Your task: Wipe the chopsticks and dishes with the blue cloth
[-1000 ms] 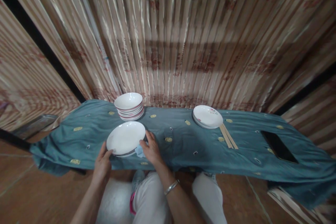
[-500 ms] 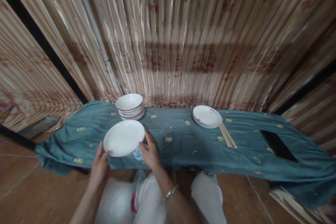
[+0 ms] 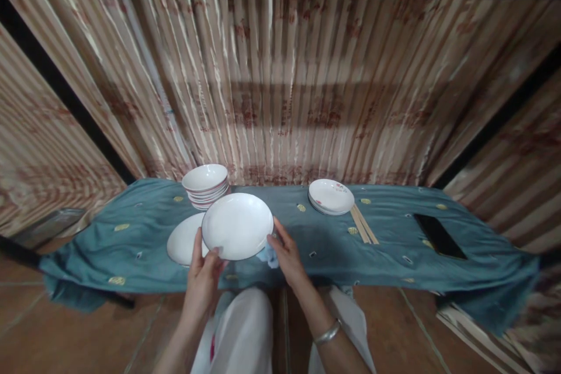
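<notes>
A white plate (image 3: 239, 225) is held up between my two hands, slightly tilted, above the front of the table. My left hand (image 3: 205, 269) grips its lower left rim, thumb on top. On the right rim my right hand (image 3: 284, 251) is closed, with a light blue cloth (image 3: 268, 255) bunched in its fingers under the edge. Another white plate (image 3: 182, 241) lies on the table at the left, partly hidden by the held plate and my left hand. Behind them stands a stack of white bowls (image 3: 205, 178) with reddish rims.
A short stack of white plates with a floral print (image 3: 331, 196) sits right of centre. Wooden chopsticks (image 3: 364, 227) lie beside it. A black phone-like slab (image 3: 439, 236) is farther right on the green tablecloth (image 3: 307, 269). Dark frame posts (image 3: 79, 108) flank the table before a pleated curtain (image 3: 272, 87).
Both hands have lifted a plate and moved it to the right, uncovering another plate left on the table. The cloth travels with my right hand. The camera view has shifted slightly.
</notes>
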`<action>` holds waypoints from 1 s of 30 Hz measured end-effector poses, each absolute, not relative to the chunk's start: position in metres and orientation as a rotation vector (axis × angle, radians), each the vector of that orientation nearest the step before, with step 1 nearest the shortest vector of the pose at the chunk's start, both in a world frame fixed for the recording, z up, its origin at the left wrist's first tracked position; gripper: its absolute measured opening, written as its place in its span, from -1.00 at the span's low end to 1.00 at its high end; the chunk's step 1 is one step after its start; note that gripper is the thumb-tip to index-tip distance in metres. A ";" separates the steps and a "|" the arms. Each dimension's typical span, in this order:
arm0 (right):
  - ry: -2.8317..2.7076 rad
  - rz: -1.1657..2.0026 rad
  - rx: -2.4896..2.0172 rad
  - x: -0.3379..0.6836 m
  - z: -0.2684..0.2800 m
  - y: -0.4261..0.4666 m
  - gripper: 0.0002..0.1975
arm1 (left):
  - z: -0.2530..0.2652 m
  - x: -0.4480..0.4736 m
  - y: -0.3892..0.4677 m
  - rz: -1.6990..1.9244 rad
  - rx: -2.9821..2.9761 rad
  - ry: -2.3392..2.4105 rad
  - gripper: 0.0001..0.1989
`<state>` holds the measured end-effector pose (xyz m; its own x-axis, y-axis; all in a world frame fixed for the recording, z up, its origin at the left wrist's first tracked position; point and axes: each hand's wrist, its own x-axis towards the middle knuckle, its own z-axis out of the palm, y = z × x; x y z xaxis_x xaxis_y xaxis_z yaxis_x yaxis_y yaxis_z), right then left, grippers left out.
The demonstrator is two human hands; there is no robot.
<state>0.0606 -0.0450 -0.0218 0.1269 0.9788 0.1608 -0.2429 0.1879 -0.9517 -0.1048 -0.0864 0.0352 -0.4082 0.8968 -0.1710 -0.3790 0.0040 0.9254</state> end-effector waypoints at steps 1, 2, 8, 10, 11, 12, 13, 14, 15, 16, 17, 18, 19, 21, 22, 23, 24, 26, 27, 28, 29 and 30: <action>-1.012 1.095 -0.953 0.070 -0.023 -0.045 -0.46 | 0.036 -0.095 -0.084 1.598 0.602 1.230 -0.19; -1.004 1.074 -0.958 0.080 -0.025 -0.045 -0.47 | 0.036 -0.085 -0.081 1.587 0.605 1.189 -0.20; -1.063 0.815 -1.192 0.145 -0.040 -0.042 -0.53 | 0.031 -0.038 -0.058 1.447 0.573 1.092 -0.23; -1.041 0.615 -1.350 0.167 -0.044 -0.042 -0.50 | 0.024 -0.026 -0.049 1.393 0.586 1.081 -0.23; -1.047 0.523 -1.397 0.177 -0.046 -0.042 -0.49 | 0.021 -0.021 -0.044 1.366 0.591 1.079 -0.23; -1.068 0.440 -1.424 0.186 -0.047 -0.041 -0.48 | 0.016 -0.015 -0.040 1.341 0.596 1.084 -0.23; -1.100 0.373 -1.438 0.193 -0.047 -0.039 -0.48 | 0.012 -0.010 -0.036 1.320 0.608 1.087 -0.23; -1.140 0.322 -1.442 0.198 -0.047 -0.037 -0.50 | 0.007 -0.005 -0.033 1.300 0.624 1.092 -0.23; -1.181 0.286 -1.445 0.201 -0.048 -0.033 -0.52 | 0.003 -0.001 -0.030 1.280 0.645 1.097 -0.23; -1.222 0.265 -1.451 0.202 -0.049 -0.029 -0.53 | -0.002 0.003 -0.027 1.262 0.669 1.100 -0.23; -1.266 0.258 -1.460 0.203 -0.052 -0.024 -0.54 | -0.006 0.006 -0.025 1.247 0.691 1.101 -0.22; -1.320 0.262 -1.469 0.202 -0.055 -0.020 -0.53 | -0.010 0.008 -0.023 1.234 0.711 1.102 -0.21; -1.386 0.274 -1.475 0.201 -0.059 -0.016 -0.53 | -0.014 0.009 -0.021 1.227 0.727 1.100 -0.20; -1.532 0.299 -1.479 0.198 -0.069 -0.010 -0.54 | -0.021 0.008 -0.019 1.220 0.745 1.093 -0.18; -1.595 0.301 -1.477 0.197 -0.074 -0.009 -0.54 | -0.024 0.007 -0.018 1.215 0.748 1.093 -0.16; -1.638 0.292 -1.475 0.195 -0.077 -0.009 -0.55 | -0.027 0.005 -0.017 1.209 0.748 1.095 -0.15; -1.660 0.275 -1.479 0.194 -0.080 -0.010 -0.56 | -0.030 0.003 -0.017 1.201 0.747 1.100 -0.14; -1.655 0.230 -1.501 0.195 -0.079 -0.012 -0.58 | -0.033 -0.001 -0.015 1.182 0.750 1.116 -0.12; -1.640 0.212 -1.516 0.196 -0.077 -0.014 -0.58 | -0.035 -0.003 -0.015 1.172 0.757 1.120 -0.12; -1.623 0.198 -1.532 0.198 -0.073 -0.015 -0.60 | -0.035 -0.004 -0.014 1.163 0.766 1.119 -0.12; -1.610 0.190 -1.545 0.200 -0.068 -0.015 -0.61 | -0.036 -0.005 -0.013 1.154 0.777 1.112 -0.12; -1.606 0.186 -1.554 0.203 -0.064 -0.016 -0.63 | -0.036 -0.006 -0.013 1.147 0.782 1.103 -0.13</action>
